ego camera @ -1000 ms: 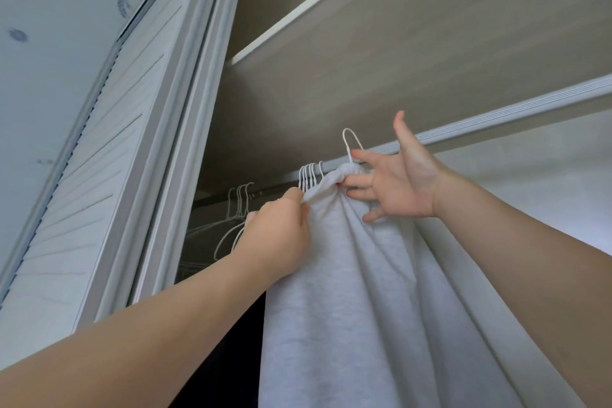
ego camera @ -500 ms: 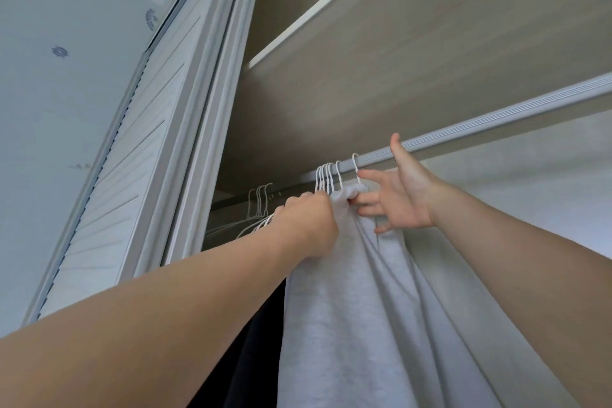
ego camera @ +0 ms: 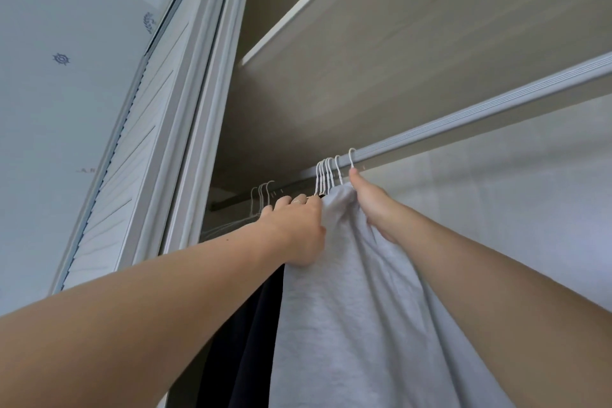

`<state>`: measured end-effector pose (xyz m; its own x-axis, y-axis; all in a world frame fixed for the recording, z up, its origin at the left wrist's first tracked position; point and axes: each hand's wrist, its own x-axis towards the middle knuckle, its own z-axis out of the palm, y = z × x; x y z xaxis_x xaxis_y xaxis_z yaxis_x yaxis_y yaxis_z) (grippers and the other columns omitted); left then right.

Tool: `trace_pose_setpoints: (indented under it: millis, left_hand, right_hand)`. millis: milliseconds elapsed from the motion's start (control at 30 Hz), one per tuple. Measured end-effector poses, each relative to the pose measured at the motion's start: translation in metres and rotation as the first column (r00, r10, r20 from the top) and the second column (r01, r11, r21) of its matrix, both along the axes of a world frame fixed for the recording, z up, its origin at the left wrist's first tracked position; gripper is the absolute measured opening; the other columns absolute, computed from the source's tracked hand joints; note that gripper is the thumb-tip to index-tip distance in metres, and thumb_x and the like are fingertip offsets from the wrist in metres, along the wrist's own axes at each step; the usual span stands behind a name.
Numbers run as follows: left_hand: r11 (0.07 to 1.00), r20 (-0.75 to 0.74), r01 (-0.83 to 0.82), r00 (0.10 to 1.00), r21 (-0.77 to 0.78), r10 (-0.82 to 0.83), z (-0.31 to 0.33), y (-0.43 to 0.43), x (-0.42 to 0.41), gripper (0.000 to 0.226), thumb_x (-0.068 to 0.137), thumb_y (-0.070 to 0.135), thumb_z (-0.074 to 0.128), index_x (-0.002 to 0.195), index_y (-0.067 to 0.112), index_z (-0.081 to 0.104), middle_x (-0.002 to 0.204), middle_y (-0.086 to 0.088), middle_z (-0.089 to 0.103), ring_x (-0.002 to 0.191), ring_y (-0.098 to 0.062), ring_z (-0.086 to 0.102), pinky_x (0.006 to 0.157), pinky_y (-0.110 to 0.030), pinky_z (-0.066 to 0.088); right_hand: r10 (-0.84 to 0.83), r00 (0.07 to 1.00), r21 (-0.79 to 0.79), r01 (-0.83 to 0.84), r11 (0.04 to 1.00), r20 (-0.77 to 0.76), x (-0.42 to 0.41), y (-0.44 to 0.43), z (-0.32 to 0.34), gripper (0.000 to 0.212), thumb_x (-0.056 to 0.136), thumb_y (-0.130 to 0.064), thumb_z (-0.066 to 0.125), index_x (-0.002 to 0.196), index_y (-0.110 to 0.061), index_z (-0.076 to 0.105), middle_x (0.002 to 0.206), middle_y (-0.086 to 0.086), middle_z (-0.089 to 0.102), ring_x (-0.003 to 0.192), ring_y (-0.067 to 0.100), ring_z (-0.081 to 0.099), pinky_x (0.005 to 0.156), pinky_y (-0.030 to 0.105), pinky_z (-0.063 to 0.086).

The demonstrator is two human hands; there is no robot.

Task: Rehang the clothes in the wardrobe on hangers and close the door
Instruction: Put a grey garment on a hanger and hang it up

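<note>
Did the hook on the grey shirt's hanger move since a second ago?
Yes. The hanger hook stood free above the grey garment, short of the rail; now it is over the rail, just right of the other hooks.

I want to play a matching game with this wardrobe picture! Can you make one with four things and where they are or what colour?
1 grey garment
2 dark garment
3 rail
4 louvred door

a far left
b under the shelf
c held by both hands
d left of the grey cloth

Pairs: 1-c, 2-d, 3-b, 4-a
</note>
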<state>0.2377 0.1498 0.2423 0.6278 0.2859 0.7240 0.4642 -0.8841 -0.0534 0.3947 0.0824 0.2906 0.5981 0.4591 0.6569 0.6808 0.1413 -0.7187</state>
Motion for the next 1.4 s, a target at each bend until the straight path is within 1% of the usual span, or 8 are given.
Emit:
trace_pose_setpoints:
  millis: [200,400,567,667,833,1033,1200,1400]
  left_hand:
    - [0.999,-0.036,-0.044,0.998,0.021,0.045,0.002,0.004,0.004,0.043,0.102,0.038,0.041,0.137,0.013,0.037,0.148,-0.002,0.037,0.141,-0.03,0.028,0.11,-0.047,0.028]
    - [0.988,-0.059,-0.082,0.994,0.13,0.091,-0.005,0.016,0.006,0.063,0.102,0.036,0.043,0.154,0.01,0.017,0.158,-0.006,0.024,0.145,-0.028,0.023,0.117,-0.044,0.026]
    - [0.986,-0.098,-0.092,0.99,0.14,0.106,-0.009,0.016,0.002,0.068,0.103,0.034,0.042,0.156,0.009,0.008,0.164,-0.008,0.012,0.149,-0.028,0.014,0.121,-0.043,0.019]
    - [0.988,-0.1,-0.08,0.991,0.131,0.093,-0.012,0.011,-0.006,0.066,0.103,0.033,0.043,0.155,0.008,0.01,0.163,-0.009,0.013,0.15,-0.028,0.014,0.121,-0.041,0.018]
    - [0.973,-0.091,-0.123,0.985,0.195,0.143,-0.025,-0.001,-0.031,0.068,0.103,0.036,0.04,0.157,0.01,0.007,0.166,-0.009,0.005,0.153,-0.028,0.002,0.124,-0.045,0.008]
    - [0.931,0.069,-0.165,0.986,0.327,0.15,-0.075,-0.017,-0.095,0.074,0.101,0.056,0.031,0.16,0.019,0.006,0.168,-0.003,-0.003,0.153,-0.026,-0.015,0.12,-0.046,-0.011]
    - [0.889,0.095,-0.278,0.961,0.363,0.261,-0.135,-0.029,-0.192,0.073,0.099,0.062,0.018,0.159,0.023,0.001,0.167,-0.004,-0.01,0.151,-0.028,-0.023,0.12,-0.05,-0.015]
    - [0.882,0.064,-0.416,0.909,0.222,0.413,-0.228,-0.062,-0.346,0.076,0.098,0.065,0.012,0.16,0.023,0.0,0.168,-0.001,-0.01,0.152,-0.026,-0.02,0.121,-0.054,-0.01]
  right_hand:
    - [0.048,0.997,-0.002,-0.048,0.999,0.064,0.007,0.027,-0.001,0.067,0.101,-0.058,0.028,0.148,-0.012,0.041,0.153,0.01,0.041,0.141,0.022,0.038,0.119,0.037,0.025]
    - [-0.018,0.993,-0.091,0.029,0.995,0.112,0.016,0.038,-0.003,0.111,0.062,-0.09,0.016,0.148,-0.026,0.041,0.152,0.005,0.045,0.14,0.024,0.041,0.117,0.047,0.026]
    - [-0.022,0.993,-0.121,0.037,0.992,0.119,0.017,0.034,-0.003,0.116,0.055,-0.094,0.014,0.147,-0.028,0.042,0.152,0.003,0.043,0.141,0.021,0.039,0.118,0.046,0.024]
    - [-0.042,0.994,-0.131,0.056,0.99,0.105,0.01,0.024,-0.008,0.11,0.061,-0.094,0.018,0.148,-0.031,0.04,0.156,0.0,0.037,0.144,0.02,0.034,0.119,0.044,0.022]
    - [0.015,0.981,-0.074,-0.001,0.997,0.196,-0.004,0.01,-0.025,0.06,0.096,-0.063,0.035,0.142,-0.027,0.048,0.151,-0.002,0.044,0.14,0.019,0.039,0.118,0.039,0.026]
    - [-0.245,0.817,-0.041,0.312,0.949,0.522,-0.072,-0.015,-0.064,0.069,0.097,-0.063,0.032,0.156,-0.029,0.018,0.165,-0.007,0.01,0.152,0.016,0.008,0.121,0.049,0.008]
    - [-0.177,0.744,-0.065,0.284,0.957,0.644,-0.157,-0.02,-0.133,0.07,0.095,-0.067,0.024,0.156,-0.038,0.006,0.165,-0.013,-0.002,0.152,0.014,-0.004,0.118,0.056,-0.001]
    - [0.049,0.669,-0.176,0.124,0.977,0.742,-0.281,-0.02,-0.243,0.074,0.092,-0.072,0.014,0.154,-0.039,-0.008,0.164,-0.014,-0.015,0.15,0.015,-0.018,0.117,0.057,-0.009]
